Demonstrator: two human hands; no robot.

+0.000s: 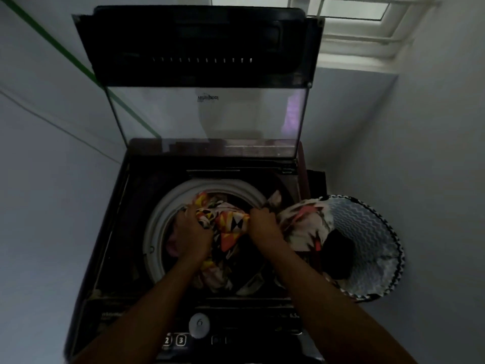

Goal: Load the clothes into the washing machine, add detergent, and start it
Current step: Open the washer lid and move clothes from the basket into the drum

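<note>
Patterned garment spans drum opening toward basket at 3 o'clock. Left hand and right hand fingers clenched in bunched cloth. Judged soft, light, limp; gather trailing folds.

The cloth over the drum shows orange, yellow, black and white triangles. The basket has grey-white zigzag lining and a black-and-white rim. The washing machine is dark.
</note>
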